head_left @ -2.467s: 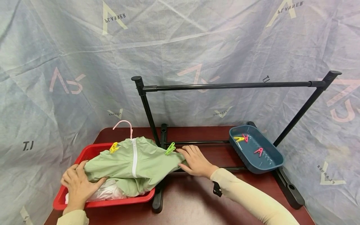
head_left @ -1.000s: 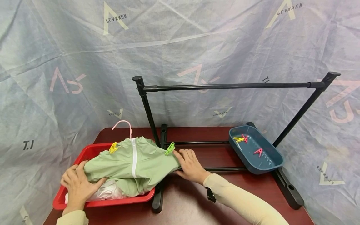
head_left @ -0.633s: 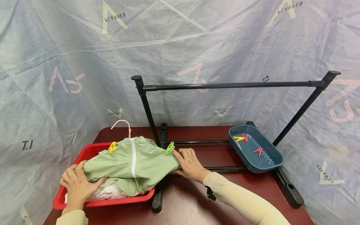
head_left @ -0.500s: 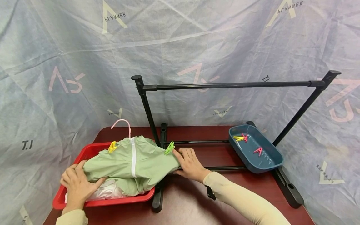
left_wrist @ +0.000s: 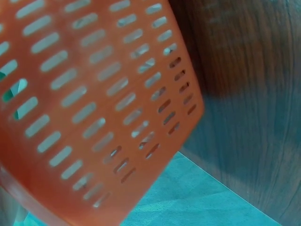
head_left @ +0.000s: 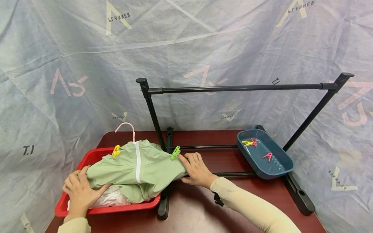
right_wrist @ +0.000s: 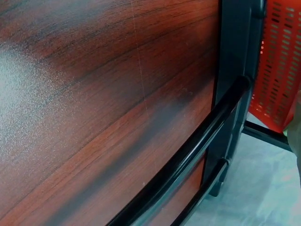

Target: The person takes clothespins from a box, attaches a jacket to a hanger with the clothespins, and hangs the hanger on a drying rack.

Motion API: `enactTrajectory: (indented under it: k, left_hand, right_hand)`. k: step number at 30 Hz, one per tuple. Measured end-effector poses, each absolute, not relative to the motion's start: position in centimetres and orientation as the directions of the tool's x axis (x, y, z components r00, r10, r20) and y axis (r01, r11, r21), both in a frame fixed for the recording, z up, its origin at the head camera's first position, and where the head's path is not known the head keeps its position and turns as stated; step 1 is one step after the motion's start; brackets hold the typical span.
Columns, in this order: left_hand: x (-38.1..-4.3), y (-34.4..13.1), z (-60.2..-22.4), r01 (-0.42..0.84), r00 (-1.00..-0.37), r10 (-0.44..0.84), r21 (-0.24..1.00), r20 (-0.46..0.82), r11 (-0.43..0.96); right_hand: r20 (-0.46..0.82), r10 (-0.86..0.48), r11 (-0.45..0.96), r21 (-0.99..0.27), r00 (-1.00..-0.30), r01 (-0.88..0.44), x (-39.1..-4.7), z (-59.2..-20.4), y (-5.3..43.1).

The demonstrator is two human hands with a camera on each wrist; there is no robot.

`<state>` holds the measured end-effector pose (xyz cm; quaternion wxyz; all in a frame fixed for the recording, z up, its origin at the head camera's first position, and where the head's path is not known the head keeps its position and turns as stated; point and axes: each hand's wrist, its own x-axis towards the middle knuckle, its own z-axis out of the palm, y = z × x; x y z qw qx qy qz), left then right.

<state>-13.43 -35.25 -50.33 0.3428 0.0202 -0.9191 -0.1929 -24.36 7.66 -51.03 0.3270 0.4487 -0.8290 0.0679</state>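
A light green jacket [head_left: 161, 170] with a white zipper lies across the red basket [head_left: 123, 211], on a pink hanger [head_left: 133, 131] whose hook sticks up. A yellow clothespin [head_left: 116, 151] sits at its left shoulder and a green clothespin [head_left: 175, 153] at its right. My left hand [head_left: 80, 191] holds the jacket's left sleeve end at the basket's side, thumb extended toward the middle. My right hand [head_left: 198, 170] grips the right sleeve end, index fingertip close below the green clothespin. Its thumb lies low along the sleeve. White fabric [head_left: 112, 198] shows under the jacket.
A black garment rack [head_left: 242, 88] stands behind and right of the basket on the dark red table [head_left: 209, 207]. A blue bin [head_left: 263, 155] with yellow and pink clothespins rests on the rack's right base. Printed cloth [head_left: 186, 42] hangs all around.
My right hand has moved slightly left, and the right sleeve end now reaches less far right. The hanger hook has shifted a little left and up. My left hand stays about where it was.
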Motion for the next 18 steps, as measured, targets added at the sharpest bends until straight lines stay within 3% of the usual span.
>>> enactTrajectory:
  k: [18]
  left_hand:
    - [-12.91, -35.56, -50.26, 0.073, -0.799, -0.162, 0.362, 0.579, 0.929]
  right_hand:
    - [0.612, -0.694, 0.564, 0.137, -0.378, -0.814, -24.18, -50.28, 7.49]
